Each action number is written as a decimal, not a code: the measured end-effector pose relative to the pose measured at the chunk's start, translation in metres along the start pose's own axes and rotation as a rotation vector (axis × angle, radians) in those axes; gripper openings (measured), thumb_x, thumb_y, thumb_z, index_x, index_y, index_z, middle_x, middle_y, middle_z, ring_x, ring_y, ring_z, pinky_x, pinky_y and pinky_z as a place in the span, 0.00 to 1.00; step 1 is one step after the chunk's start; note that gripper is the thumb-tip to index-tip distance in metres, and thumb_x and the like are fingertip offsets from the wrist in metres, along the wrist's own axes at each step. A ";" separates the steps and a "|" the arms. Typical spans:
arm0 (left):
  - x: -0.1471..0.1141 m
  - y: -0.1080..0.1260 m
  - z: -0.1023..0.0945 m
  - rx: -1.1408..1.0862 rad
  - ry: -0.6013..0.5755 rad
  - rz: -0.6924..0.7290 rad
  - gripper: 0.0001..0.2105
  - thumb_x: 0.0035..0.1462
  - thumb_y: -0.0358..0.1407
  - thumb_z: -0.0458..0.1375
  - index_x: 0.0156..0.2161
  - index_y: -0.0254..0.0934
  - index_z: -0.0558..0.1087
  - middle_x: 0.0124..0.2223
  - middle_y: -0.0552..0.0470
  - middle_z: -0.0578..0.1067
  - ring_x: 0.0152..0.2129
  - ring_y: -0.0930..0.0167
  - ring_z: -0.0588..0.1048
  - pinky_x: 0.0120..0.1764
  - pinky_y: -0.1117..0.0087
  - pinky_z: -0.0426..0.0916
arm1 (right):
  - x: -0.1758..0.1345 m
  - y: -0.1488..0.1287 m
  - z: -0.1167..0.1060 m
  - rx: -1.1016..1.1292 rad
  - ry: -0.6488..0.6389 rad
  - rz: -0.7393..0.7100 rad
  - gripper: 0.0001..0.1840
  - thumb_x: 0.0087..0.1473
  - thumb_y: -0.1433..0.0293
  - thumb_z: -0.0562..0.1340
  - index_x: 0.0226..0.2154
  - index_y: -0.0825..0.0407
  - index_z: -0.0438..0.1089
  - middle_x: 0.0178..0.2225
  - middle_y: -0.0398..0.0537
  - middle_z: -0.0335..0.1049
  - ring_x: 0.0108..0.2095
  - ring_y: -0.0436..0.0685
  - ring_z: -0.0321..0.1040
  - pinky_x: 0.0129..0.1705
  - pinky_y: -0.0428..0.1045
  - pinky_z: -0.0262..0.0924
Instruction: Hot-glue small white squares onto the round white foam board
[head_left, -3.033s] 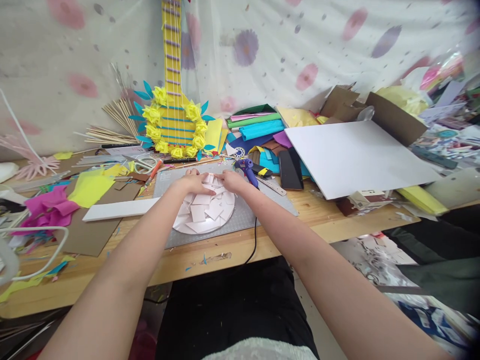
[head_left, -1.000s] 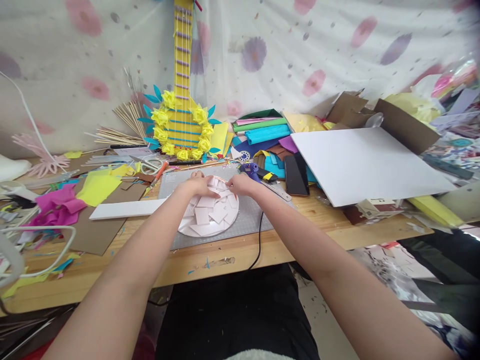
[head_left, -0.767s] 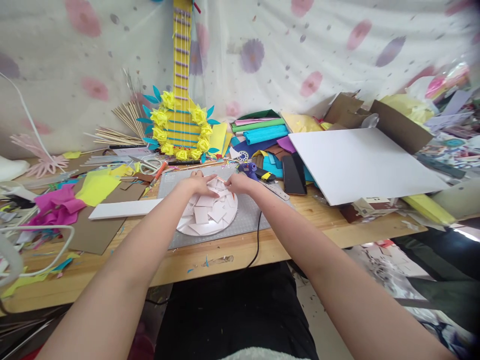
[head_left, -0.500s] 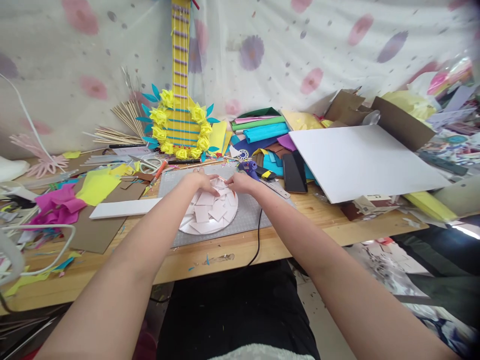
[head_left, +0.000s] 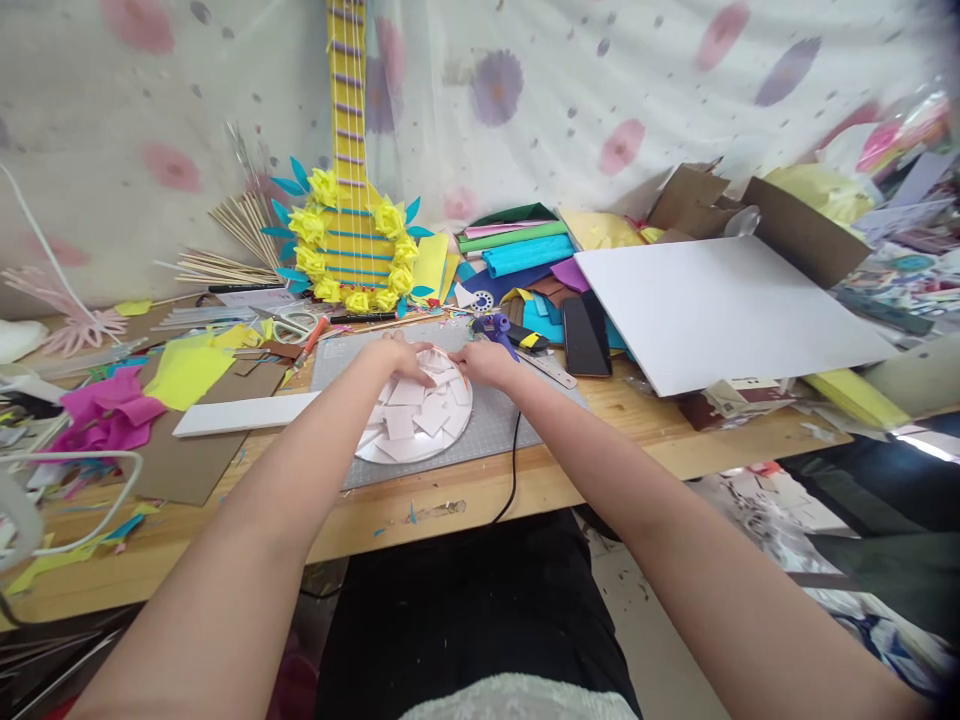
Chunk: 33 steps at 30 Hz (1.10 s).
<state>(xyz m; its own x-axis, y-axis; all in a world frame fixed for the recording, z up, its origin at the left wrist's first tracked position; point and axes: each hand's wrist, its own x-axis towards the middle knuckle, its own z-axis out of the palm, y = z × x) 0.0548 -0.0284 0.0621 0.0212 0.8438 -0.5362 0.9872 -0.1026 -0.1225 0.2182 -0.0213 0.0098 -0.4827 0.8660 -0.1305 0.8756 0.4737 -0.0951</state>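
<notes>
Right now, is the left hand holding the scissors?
No, the left hand is at the white disc, while the scissors lie on the table apart from it.

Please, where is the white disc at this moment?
In the head view, the white disc lies left of centre on the grey cutting mat, with the left hand and right hand at its far side.
</notes>
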 end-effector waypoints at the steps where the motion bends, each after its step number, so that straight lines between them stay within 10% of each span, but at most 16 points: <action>1: -0.001 0.000 0.000 0.000 0.008 0.006 0.49 0.43 0.61 0.59 0.68 0.57 0.44 0.70 0.46 0.48 0.66 0.46 0.45 0.60 0.45 0.53 | -0.001 -0.001 0.002 -0.015 0.015 0.003 0.25 0.64 0.60 0.45 0.48 0.49 0.74 0.46 0.57 0.75 0.48 0.62 0.71 0.43 0.50 0.62; 33: 0.007 -0.008 0.011 -0.035 0.049 0.028 0.50 0.42 0.64 0.57 0.68 0.57 0.43 0.71 0.47 0.46 0.66 0.46 0.43 0.60 0.44 0.51 | -0.014 -0.031 0.026 -0.170 0.159 0.022 0.21 0.58 0.80 0.48 0.52 0.63 0.65 0.48 0.67 0.69 0.49 0.63 0.67 0.43 0.51 0.64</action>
<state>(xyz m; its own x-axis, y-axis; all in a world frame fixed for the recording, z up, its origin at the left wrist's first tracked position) 0.0456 -0.0276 0.0499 0.0561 0.8657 -0.4974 0.9909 -0.1093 -0.0785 0.1971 -0.0520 -0.0107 -0.4662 0.8843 0.0276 0.8831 0.4632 0.0751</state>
